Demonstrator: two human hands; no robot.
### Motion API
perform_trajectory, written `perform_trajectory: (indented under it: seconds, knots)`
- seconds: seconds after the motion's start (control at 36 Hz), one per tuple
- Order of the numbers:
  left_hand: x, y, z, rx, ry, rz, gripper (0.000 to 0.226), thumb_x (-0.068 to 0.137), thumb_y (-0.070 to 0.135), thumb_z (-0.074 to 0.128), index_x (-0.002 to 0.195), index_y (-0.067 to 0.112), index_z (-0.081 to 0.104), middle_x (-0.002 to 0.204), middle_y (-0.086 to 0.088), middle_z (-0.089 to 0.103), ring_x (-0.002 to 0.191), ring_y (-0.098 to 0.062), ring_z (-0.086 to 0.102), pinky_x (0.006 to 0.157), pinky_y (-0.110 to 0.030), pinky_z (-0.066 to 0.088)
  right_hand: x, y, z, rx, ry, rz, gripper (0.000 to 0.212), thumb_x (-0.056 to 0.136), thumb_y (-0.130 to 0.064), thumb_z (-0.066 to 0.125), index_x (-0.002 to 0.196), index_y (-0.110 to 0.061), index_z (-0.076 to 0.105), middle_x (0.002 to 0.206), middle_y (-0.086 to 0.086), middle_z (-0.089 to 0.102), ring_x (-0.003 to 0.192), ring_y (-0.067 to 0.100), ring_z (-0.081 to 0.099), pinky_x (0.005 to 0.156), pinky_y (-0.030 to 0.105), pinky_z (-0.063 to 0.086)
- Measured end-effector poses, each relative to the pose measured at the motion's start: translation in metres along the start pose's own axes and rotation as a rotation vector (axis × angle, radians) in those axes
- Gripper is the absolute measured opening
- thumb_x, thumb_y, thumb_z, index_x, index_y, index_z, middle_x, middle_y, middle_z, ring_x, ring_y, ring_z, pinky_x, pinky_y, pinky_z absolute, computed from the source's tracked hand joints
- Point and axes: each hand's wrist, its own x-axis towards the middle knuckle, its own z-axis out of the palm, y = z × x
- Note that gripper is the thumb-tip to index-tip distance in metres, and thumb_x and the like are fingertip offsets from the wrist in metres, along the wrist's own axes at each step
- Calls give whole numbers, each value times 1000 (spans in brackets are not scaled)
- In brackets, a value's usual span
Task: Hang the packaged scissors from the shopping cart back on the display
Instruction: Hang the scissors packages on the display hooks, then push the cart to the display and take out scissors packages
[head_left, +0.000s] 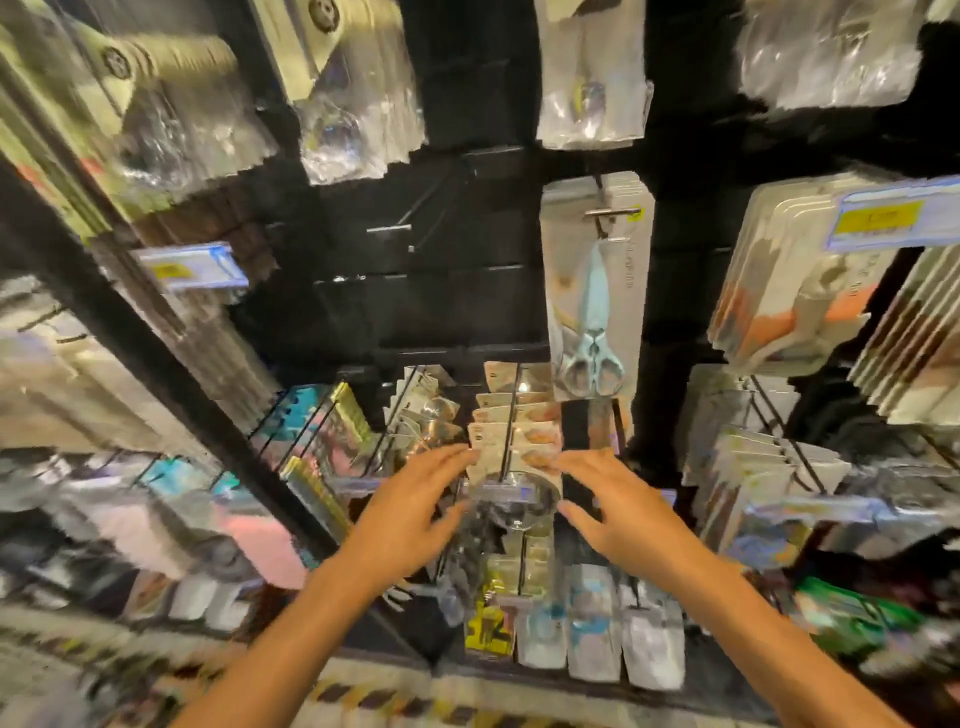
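Now both arms outstretched; left hand (410, 501) and right hand (605, 506) fingers spread, empty, flanking hanging packets (514, 431).

Between the left grip (415, 499) and right grip (608, 499) a peg (511, 415) crowded with hanging packets (514, 431) blocks the way. Above them, the black panel (415, 301) and a bare hook (389, 227) leave open room, with the packaged scissors (595, 291) up to the right.

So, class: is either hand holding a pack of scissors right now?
No: the left hand and right hand are both open, fingers spread beside a hook of packs, gripping nothing.
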Motion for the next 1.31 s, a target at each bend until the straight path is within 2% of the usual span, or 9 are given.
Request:
perform_trajectory:
  seconds: [0.19,0.36,0.44,0.53,0.64,0.72,0.94,1.19,1.31]
  knots:
    - [-99,-34,-5,1,29,-49,56,100,39,53,153,32,37,155,12,40,143,-8,35,119,-28,31,-12,-62,53,-82,-113,-94,48,102,-37,56,148,-32,45,153,-13,42,142,7,36,112,18,28]
    - [-198,-69,-8,-58,79,-152,52,98,40,53,149,30,44,152,9,44,140,-11,39,114,-23,29,-28,-130,114,-91,-257,-141,48,102,-33,54,149,-32,43,154,-11,41,144,10,35,115,25,35]
    - [-252,-91,-2,-94,93,-209,52,97,42,48,148,30,46,151,8,47,139,-13,41,114,-34,40,-39,-163,150,-107,-305,-151,47,103,-28,54,149,-28,44,154,-9,41,144,11,36,114,20,29]
    - [-310,-105,8,-175,167,-276,50,97,46,46,142,28,54,143,7,55,130,-9,46,102,-27,48,-48,-187,194,-74,-307,-152,45,102,-33,57,146,-31,47,147,-19,41,139,6,39,108,11,26]
    - [-387,-131,30,-196,196,-371,49,98,52,44,139,27,57,140,7,58,129,-11,52,100,-33,52,-61,-212,246,-23,-402,-177,42,97,-38,61,138,-32,56,135,-20,51,124,7,50,110,38,45]
    - [-433,-138,33,-202,228,-441,53,100,58,39,133,24,62,134,2,64,123,-13,54,103,-28,46,-70,-235,274,-69,-443,-213,43,96,-36,62,138,-29,57,142,-8,54,132,14,49,111,38,43]
    - [-531,-157,35,-318,228,-728,54,94,55,42,141,31,55,145,14,50,132,-2,44,110,-20,36,-68,-287,333,-136,-580,-338,42,99,-48,54,140,-36,53,139,-18,53,126,4,49,105,21,40]
    - [-584,-167,30,-331,244,-1031,60,97,27,61,131,67,31,124,57,34,119,16,36,92,2,27,-28,-325,402,-144,-774,-475,44,100,-48,55,142,-36,51,142,-19,50,132,2,44,103,13,33]
    - [-590,-179,32,-337,209,-1184,41,96,44,54,137,43,49,137,26,51,127,-6,50,97,-11,33,6,-337,433,-151,-854,-561,45,100,-50,53,143,-38,48,143,-21,49,134,2,43,101,11,30]
